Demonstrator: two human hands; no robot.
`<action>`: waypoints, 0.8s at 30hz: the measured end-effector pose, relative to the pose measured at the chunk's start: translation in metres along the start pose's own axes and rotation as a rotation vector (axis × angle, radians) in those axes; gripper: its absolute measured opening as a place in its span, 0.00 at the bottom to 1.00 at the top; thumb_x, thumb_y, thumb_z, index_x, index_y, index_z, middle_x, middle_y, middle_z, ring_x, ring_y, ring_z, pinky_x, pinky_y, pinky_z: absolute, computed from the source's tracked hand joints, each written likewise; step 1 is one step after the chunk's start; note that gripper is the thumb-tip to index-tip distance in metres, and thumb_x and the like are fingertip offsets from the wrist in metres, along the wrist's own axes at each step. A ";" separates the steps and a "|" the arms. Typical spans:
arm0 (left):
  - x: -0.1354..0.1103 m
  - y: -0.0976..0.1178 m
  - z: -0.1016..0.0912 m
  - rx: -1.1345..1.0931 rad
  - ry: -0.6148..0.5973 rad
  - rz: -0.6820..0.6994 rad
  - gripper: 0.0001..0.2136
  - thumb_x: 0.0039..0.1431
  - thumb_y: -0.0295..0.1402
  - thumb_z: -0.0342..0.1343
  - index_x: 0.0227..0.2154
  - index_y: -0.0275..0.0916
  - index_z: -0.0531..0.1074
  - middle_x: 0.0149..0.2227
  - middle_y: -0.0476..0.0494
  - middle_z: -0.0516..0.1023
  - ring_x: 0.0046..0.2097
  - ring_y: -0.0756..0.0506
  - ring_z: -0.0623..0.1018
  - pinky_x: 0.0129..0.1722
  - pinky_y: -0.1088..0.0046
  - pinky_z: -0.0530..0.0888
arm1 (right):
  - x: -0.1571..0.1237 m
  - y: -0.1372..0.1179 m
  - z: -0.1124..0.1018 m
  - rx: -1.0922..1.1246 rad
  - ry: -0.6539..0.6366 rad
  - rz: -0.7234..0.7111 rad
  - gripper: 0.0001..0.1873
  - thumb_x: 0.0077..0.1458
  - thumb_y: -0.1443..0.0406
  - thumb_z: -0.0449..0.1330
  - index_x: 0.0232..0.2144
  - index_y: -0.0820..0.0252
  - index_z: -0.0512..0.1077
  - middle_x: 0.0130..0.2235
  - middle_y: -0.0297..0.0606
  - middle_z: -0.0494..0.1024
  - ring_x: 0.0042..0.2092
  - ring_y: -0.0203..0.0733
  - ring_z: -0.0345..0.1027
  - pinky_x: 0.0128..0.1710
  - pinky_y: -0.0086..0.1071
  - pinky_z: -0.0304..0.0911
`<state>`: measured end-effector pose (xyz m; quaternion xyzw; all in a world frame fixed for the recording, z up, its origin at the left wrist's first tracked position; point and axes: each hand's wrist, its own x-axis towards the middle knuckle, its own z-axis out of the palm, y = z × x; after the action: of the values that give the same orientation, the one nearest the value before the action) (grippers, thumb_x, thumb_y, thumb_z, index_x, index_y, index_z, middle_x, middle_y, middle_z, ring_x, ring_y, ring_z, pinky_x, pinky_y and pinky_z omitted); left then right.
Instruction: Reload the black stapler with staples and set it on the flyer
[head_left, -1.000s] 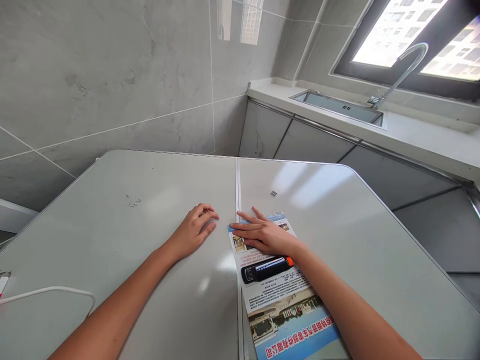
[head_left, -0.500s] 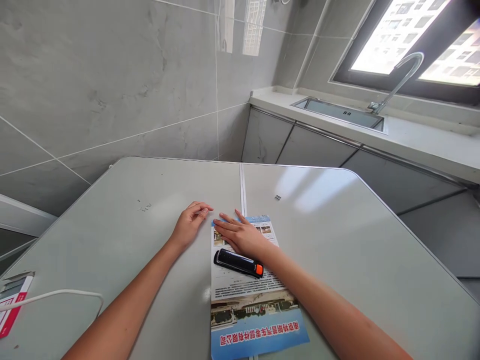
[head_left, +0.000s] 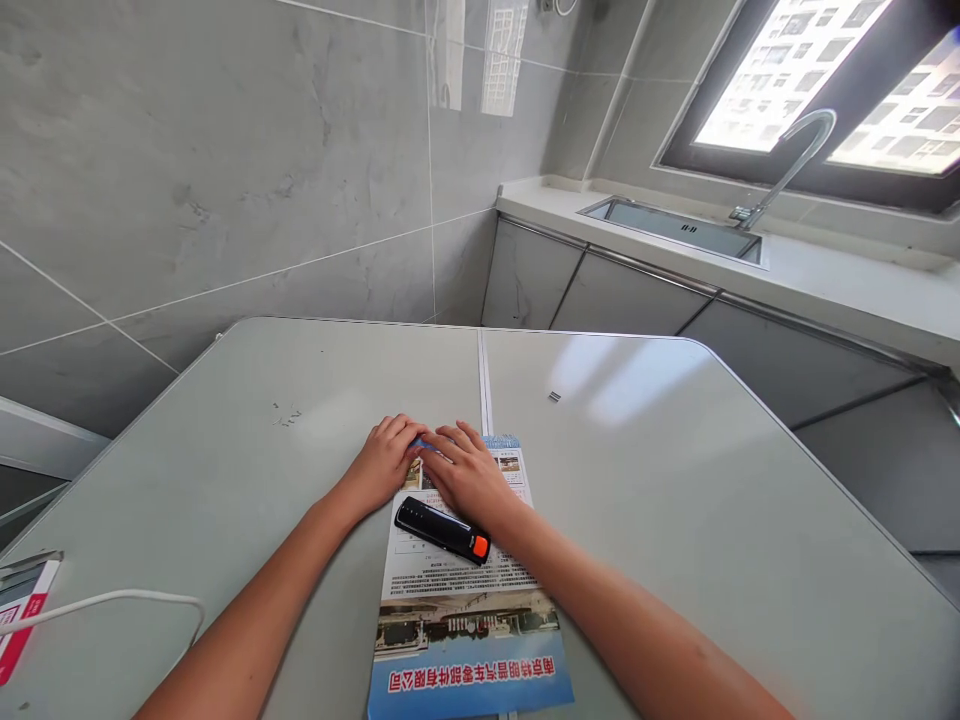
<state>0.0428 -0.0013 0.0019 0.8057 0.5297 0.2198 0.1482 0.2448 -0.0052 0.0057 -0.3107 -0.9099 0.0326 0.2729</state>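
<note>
A printed leaflet [head_left: 472,675] lies on the table with its lettering upside down to me. At its far left corner, my left hand [head_left: 382,462] has its fingers bent together over the paper's edge; the fingertips are partly hidden. My right hand [head_left: 466,476] rests palm down near the far edge, fingers stretched and slightly apart, almost touching the left. Below the right wrist, a black stapler [head_left: 435,526] with an orange end lies across the leaflet. No hand grips it.
Small staple strips [head_left: 554,397] lie beyond the leaflet to the right, and loose staples [head_left: 286,414] are scattered at the far left. A white cable [head_left: 135,594] and a red-and-white box [head_left: 26,620] are at the near left. A sink [head_left: 679,228] stands behind the table [head_left: 675,480].
The leaflet has shifted left and turned slightly, with the stapler on it. My left hand has closed in on the far left corner. The right hand has slid a little left.
</note>
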 end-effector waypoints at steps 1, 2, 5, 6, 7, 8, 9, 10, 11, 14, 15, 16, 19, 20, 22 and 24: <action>0.000 0.001 0.000 0.022 -0.009 -0.001 0.10 0.71 0.29 0.48 0.49 0.42 0.72 0.48 0.41 0.75 0.50 0.40 0.71 0.51 0.58 0.69 | -0.002 0.003 -0.004 0.025 0.024 0.035 0.11 0.69 0.67 0.54 0.48 0.57 0.76 0.56 0.42 0.77 0.57 0.50 0.66 0.64 0.50 0.58; 0.000 0.001 0.001 0.036 -0.016 -0.004 0.10 0.71 0.29 0.49 0.48 0.42 0.72 0.47 0.41 0.75 0.49 0.39 0.71 0.51 0.58 0.69 | -0.004 0.007 -0.008 0.051 0.050 0.084 0.10 0.69 0.67 0.55 0.46 0.56 0.76 0.55 0.42 0.78 0.56 0.50 0.66 0.61 0.48 0.60; 0.000 0.003 0.001 0.030 -0.038 -0.027 0.07 0.70 0.28 0.49 0.44 0.41 0.72 0.45 0.41 0.73 0.48 0.40 0.70 0.49 0.59 0.68 | -0.012 0.034 -0.023 0.116 0.140 0.283 0.10 0.69 0.66 0.54 0.43 0.55 0.77 0.50 0.41 0.80 0.52 0.50 0.67 0.55 0.46 0.63; 0.000 0.003 0.000 0.023 -0.039 -0.040 0.07 0.70 0.27 0.49 0.42 0.40 0.72 0.45 0.41 0.73 0.48 0.40 0.70 0.49 0.59 0.68 | -0.014 0.046 -0.029 0.140 0.168 0.355 0.11 0.69 0.66 0.54 0.42 0.55 0.77 0.48 0.42 0.80 0.51 0.49 0.68 0.54 0.45 0.63; 0.000 0.003 0.000 0.015 -0.038 -0.052 0.06 0.69 0.27 0.49 0.41 0.40 0.72 0.44 0.41 0.73 0.47 0.40 0.70 0.49 0.59 0.68 | -0.017 0.058 -0.034 0.173 0.178 0.417 0.11 0.69 0.65 0.54 0.42 0.56 0.77 0.47 0.42 0.80 0.49 0.49 0.68 0.52 0.44 0.63; 0.000 0.004 0.000 0.010 -0.035 -0.062 0.06 0.69 0.27 0.50 0.40 0.40 0.71 0.44 0.41 0.72 0.47 0.40 0.70 0.48 0.60 0.67 | -0.018 0.071 -0.038 0.217 0.164 0.466 0.10 0.68 0.65 0.55 0.41 0.56 0.78 0.45 0.41 0.80 0.46 0.48 0.69 0.50 0.43 0.64; 0.000 0.004 0.000 0.007 -0.033 -0.069 0.06 0.69 0.27 0.50 0.39 0.40 0.71 0.44 0.41 0.72 0.47 0.40 0.70 0.48 0.60 0.67 | -0.020 0.082 -0.043 0.268 0.117 0.498 0.10 0.67 0.63 0.56 0.39 0.56 0.78 0.42 0.41 0.81 0.43 0.47 0.69 0.46 0.41 0.65; 0.000 0.004 -0.001 0.007 -0.031 -0.072 0.06 0.69 0.27 0.49 0.39 0.40 0.71 0.44 0.41 0.72 0.47 0.40 0.70 0.48 0.60 0.67 | -0.021 0.091 -0.047 0.324 0.045 0.504 0.10 0.67 0.62 0.57 0.38 0.56 0.78 0.40 0.40 0.80 0.40 0.45 0.70 0.44 0.40 0.65; 0.000 0.004 -0.001 0.007 -0.030 -0.074 0.06 0.69 0.27 0.49 0.39 0.40 0.70 0.44 0.41 0.72 0.47 0.40 0.71 0.48 0.60 0.67 | -0.022 0.099 -0.050 0.378 -0.033 0.494 0.11 0.66 0.61 0.57 0.37 0.57 0.79 0.38 0.39 0.80 0.37 0.43 0.69 0.41 0.38 0.64; -0.001 0.006 0.000 0.014 -0.029 -0.078 0.06 0.70 0.27 0.48 0.39 0.40 0.70 0.44 0.42 0.73 0.47 0.40 0.71 0.47 0.60 0.65 | -0.024 0.110 -0.058 0.480 -0.207 0.430 0.09 0.64 0.63 0.58 0.38 0.56 0.80 0.38 0.37 0.80 0.37 0.41 0.70 0.39 0.35 0.64; 0.000 0.006 0.000 0.012 -0.029 -0.077 0.06 0.70 0.28 0.48 0.39 0.40 0.70 0.44 0.42 0.73 0.47 0.40 0.71 0.47 0.60 0.65 | -0.025 0.111 -0.060 0.488 -0.233 0.409 0.09 0.62 0.65 0.59 0.39 0.55 0.80 0.38 0.36 0.80 0.38 0.41 0.70 0.40 0.35 0.63; 0.000 0.007 0.000 0.010 -0.030 -0.074 0.06 0.70 0.28 0.47 0.40 0.41 0.69 0.44 0.42 0.73 0.47 0.40 0.72 0.47 0.61 0.65 | -0.026 0.111 -0.062 0.488 -0.251 0.388 0.09 0.61 0.66 0.59 0.40 0.54 0.80 0.39 0.36 0.80 0.39 0.41 0.71 0.41 0.35 0.63; 0.000 0.011 0.000 0.002 -0.035 -0.062 0.06 0.72 0.30 0.46 0.41 0.41 0.68 0.44 0.44 0.74 0.47 0.41 0.72 0.47 0.61 0.63 | -0.027 0.113 -0.066 0.479 -0.291 0.344 0.11 0.59 0.69 0.59 0.40 0.54 0.81 0.39 0.37 0.80 0.41 0.41 0.71 0.42 0.35 0.64; 0.000 0.012 0.000 -0.001 -0.040 -0.058 0.06 0.72 0.30 0.45 0.41 0.41 0.67 0.44 0.44 0.74 0.47 0.41 0.73 0.47 0.61 0.63 | -0.028 0.114 -0.067 0.483 -0.298 0.343 0.12 0.59 0.69 0.59 0.41 0.54 0.81 0.40 0.37 0.80 0.40 0.41 0.71 0.42 0.35 0.64; 0.000 0.014 -0.001 -0.017 -0.053 -0.058 0.06 0.73 0.29 0.43 0.42 0.41 0.66 0.44 0.45 0.75 0.47 0.42 0.73 0.47 0.61 0.63 | -0.029 0.116 -0.070 0.495 -0.313 0.343 0.11 0.59 0.67 0.60 0.43 0.54 0.80 0.43 0.39 0.79 0.39 0.41 0.70 0.41 0.35 0.65; 0.000 0.016 -0.001 -0.047 -0.063 -0.062 0.07 0.73 0.30 0.42 0.42 0.41 0.64 0.44 0.45 0.75 0.47 0.42 0.73 0.47 0.61 0.63 | -0.030 0.117 -0.072 0.512 -0.328 0.341 0.11 0.59 0.65 0.62 0.44 0.54 0.80 0.45 0.40 0.79 0.40 0.41 0.70 0.40 0.34 0.65</action>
<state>0.0547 -0.0077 0.0107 0.7916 0.5443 0.2021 0.1904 0.3659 0.0637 0.0252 -0.3703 -0.8390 0.3544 0.1828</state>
